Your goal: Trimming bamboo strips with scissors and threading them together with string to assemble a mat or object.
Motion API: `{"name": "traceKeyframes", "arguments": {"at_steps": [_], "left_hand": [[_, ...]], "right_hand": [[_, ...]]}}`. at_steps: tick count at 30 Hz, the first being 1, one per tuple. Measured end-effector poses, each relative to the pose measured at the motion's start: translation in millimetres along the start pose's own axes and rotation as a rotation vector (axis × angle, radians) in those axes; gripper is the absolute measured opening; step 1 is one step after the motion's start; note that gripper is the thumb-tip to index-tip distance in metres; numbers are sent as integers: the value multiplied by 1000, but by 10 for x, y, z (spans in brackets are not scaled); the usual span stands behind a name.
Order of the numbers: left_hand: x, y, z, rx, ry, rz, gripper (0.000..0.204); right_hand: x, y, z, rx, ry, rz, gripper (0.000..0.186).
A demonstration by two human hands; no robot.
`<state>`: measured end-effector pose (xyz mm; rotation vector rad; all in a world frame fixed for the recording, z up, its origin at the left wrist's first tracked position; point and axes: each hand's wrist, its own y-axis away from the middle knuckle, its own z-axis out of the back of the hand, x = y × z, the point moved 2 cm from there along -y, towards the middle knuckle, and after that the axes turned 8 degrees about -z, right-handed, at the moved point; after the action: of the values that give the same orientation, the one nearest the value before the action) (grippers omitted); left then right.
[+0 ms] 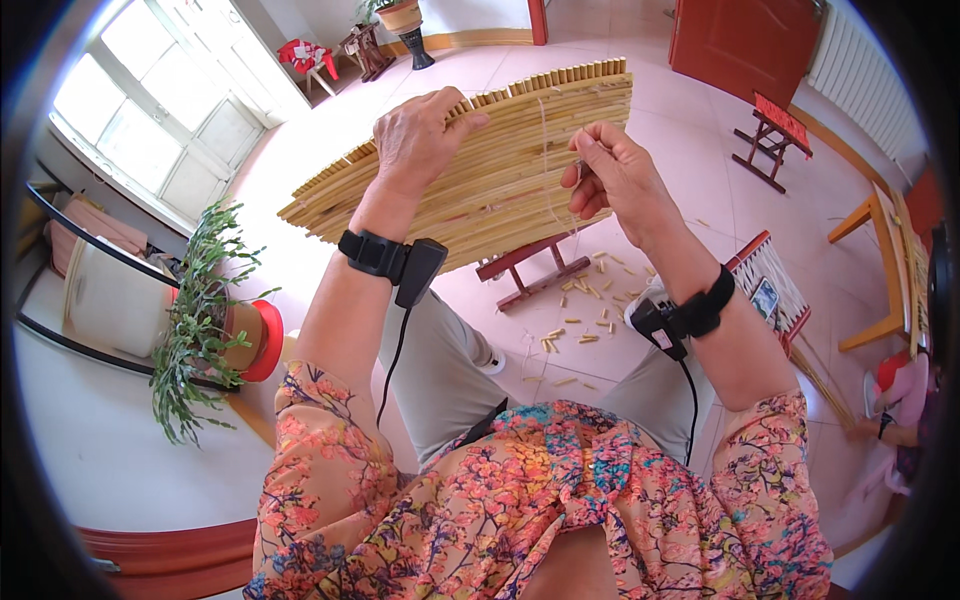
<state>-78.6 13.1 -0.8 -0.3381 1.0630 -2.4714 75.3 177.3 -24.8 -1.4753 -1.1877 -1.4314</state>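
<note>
The pink tiled floor (685, 190) spreads around everything. Above it, in front of the person, is a mat (490, 165) of yellow stalks, with a red wooden stand (543, 284) showing below its lower edge. The left hand (418, 142) grips the mat's top edge. The right hand (612, 178), fingers pinched narrow, is at the mat's right part; what it pinches is unclear. Short stalk pieces (589, 338) lie scattered on the floor. A thin pale string (546, 130) crosses the mat.

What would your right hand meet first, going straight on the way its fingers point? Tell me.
The right hand would most likely meet the slatted mat first, though the gap in depth is unclear.
</note>
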Motion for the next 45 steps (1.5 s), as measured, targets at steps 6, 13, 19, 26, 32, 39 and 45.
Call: {"name": "traceKeyframes", "arguments": {"at_steps": [6,13,19,26,32,39,45], "left_hand": [[-50,-31,42,40,3,14,38],[-300,123,198,54,-5,11,36],[-637,374,376,-56,33,-68,29],[-879,743,665,53,118,-114,23],[-948,1021,847,228,139,-100,23],[-1042,1149,823,73,324,-272,34],[-1136,1164,820,-34,320,-425,31]], "right_hand": [[-82,-187,-69,-11,28,-5,17],[-128,26,-66,-40,-12,16,16],[-189,357,21,-109,92,55,18],[-389,718,128,-67,288,104,21],[-613,1034,48,-39,652,523,21],[-692,1141,23,-24,850,731,26],[-708,1240,-4,-2,911,737,27]]}}
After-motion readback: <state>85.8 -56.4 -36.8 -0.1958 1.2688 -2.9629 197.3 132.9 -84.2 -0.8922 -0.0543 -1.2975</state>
